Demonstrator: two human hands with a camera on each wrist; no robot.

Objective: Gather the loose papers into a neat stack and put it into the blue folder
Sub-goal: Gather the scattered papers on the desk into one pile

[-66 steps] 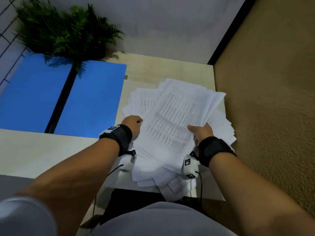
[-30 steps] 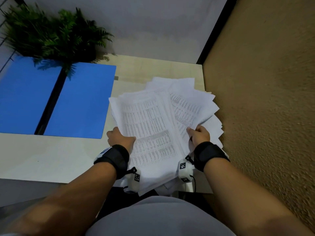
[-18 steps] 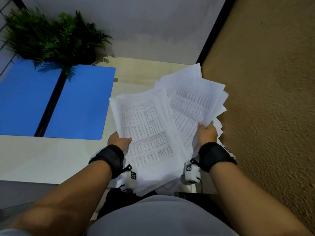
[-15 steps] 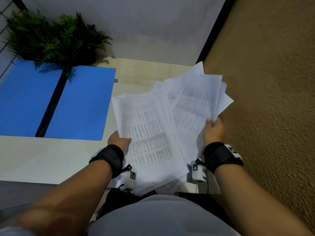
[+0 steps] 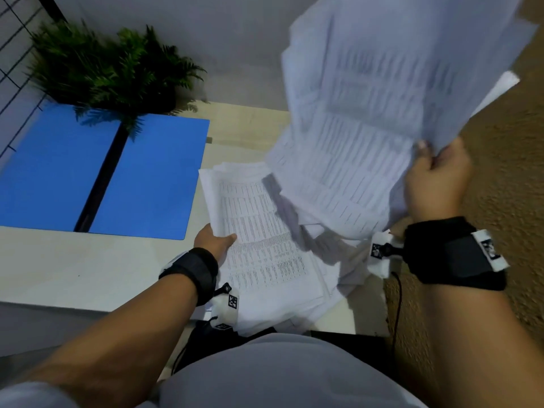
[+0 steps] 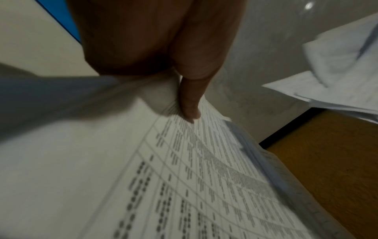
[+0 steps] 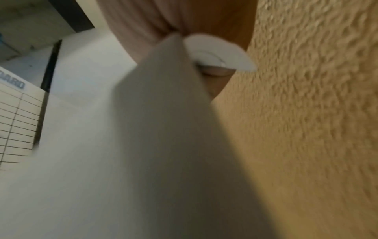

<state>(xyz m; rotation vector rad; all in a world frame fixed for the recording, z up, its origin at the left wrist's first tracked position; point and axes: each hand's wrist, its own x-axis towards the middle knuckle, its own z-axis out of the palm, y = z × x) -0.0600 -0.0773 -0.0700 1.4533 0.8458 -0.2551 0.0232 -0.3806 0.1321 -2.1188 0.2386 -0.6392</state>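
My right hand (image 5: 432, 175) grips a fanned bundle of printed papers (image 5: 382, 113) by its lower right edge and holds it high above the table, blurred with motion. In the right wrist view the bundle (image 7: 163, 129) fills the frame below my pinching fingers (image 7: 216, 72). My left hand (image 5: 216, 241) holds the left edge of a second stack of printed papers (image 5: 259, 237) lying on the table; the left wrist view shows my thumb (image 6: 190, 103) on top of that stack (image 6: 184, 177). The blue folder (image 5: 117, 178) lies open and flat at the left.
A green fern plant (image 5: 109, 69) stands behind the folder and overhangs its spine. The pale table (image 5: 73, 269) ends at a textured tan wall (image 5: 506, 201) on the right. A wire grid (image 5: 14, 48) stands at the far left. Some sheets (image 5: 294, 316) hang over the near edge.
My right hand has lifted its bundle of papers up and to the right, away from the stack. The left hand has stayed on the stack lying on the table.
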